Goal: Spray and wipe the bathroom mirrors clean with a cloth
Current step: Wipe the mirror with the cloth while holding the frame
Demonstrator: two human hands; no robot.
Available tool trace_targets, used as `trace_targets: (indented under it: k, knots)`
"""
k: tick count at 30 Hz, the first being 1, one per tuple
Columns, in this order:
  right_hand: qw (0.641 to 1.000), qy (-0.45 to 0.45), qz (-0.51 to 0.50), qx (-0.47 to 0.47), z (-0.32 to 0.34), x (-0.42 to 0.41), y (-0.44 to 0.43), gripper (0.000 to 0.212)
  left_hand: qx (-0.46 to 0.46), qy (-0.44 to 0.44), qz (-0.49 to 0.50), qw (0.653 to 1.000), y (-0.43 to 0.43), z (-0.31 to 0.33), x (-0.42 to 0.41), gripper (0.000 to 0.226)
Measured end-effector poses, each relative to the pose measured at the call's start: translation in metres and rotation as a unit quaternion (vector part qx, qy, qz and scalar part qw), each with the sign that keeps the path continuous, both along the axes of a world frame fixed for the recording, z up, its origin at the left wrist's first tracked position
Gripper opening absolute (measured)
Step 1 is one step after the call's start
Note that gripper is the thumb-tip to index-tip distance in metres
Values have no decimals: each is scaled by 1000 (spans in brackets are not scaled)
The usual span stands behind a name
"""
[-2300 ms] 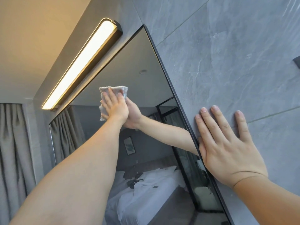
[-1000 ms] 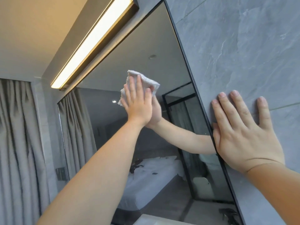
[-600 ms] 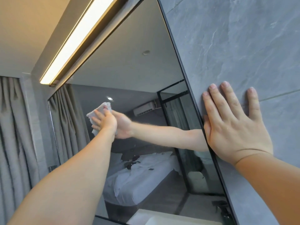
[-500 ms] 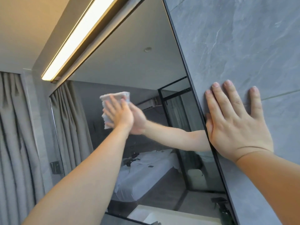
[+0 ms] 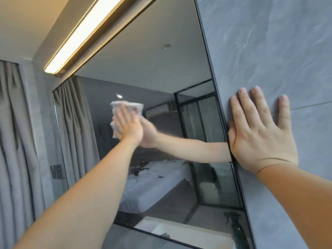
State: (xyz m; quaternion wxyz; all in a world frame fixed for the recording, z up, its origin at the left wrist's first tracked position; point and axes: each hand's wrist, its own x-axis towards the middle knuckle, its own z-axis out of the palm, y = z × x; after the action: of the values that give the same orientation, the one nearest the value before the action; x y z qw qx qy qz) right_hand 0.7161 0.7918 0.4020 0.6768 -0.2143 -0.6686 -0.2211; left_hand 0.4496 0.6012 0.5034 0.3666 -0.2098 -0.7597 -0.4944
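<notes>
Item 1. Cloth [image 5: 126, 107]: one, whitish, bunched, held flat against the glass in the upper middle of the mirror. Its top edge and left side show past the fingers; motion blur hides the detail.

Item 2. Mirror [image 5: 143, 69]: one, large, with a thin dark frame, mounted on the wall. Its right edge runs diagonally down the picture.

Item 3. Left hand [image 5: 128, 127]: one, on a bare forearm stretched up and forward from the lower left. The palm faces the glass and the fingers lie extended over the cloth, pressing it to the mirror rather than curling round it. The hand's reflection meets it from the right.

Item 4. Right hand [image 5: 258, 133]: one, with the arm coming in from the lower right. The palm lies flat on the wall and holds nothing. Four fingers are straight and point upward, the little finger spread apart from the rest. The thumb side lies along the mirror's frame.

Item 5. Wall tile [image 5: 269, 42]: grey and stone-veined, just right of the mirror, with one horizontal joint line near the fingertips.

Item 6. Light bar [image 5: 80, 33]: one, lit, long, fixed above the mirror's top edge.

Item 7. Curtain [image 5: 16, 141]: one, grey, pleated, at the far left, and repeated in the reflection.

Item 8. Wall plate [image 5: 57, 171]: one, dark, between the curtain and the mirror.

Item 9. Reflected bed [image 5: 152, 177]: one, with white bedding.
</notes>
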Motion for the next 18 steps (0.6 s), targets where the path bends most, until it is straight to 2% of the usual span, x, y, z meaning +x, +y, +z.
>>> trace_targets:
  k: [3,6,8,10,12,13,16,18]
  knots:
    - [1000,-7,-5,1,0,-1,2,63,80,-157,-1,984,-16,7,-18,61]
    - [1000,-7,-7,2,0,-1,2,63,104,-159,12,982,4,8,6,61]
    - [1000,-6,-6,1,0,0,2,64,28,-64,25,997,20,2,30,62]
    - [1000,-7,-11,-1,0,1,1,63,-97,109,30,989,43,-13,72,63]
    - [1000,-13,-11,-5,0,1,0,63,-199,286,-21,937,66,-30,124,65]
    - [1000,-15,-10,-7,0,1,0,63,-230,337,-36,912,74,-36,141,65]
    - [1000,-16,-11,-10,0,1,-1,63,-261,384,-42,885,73,-34,145,64]
    - [1000,-10,-11,-7,0,1,-1,61,-244,390,-33,887,63,-24,121,63]
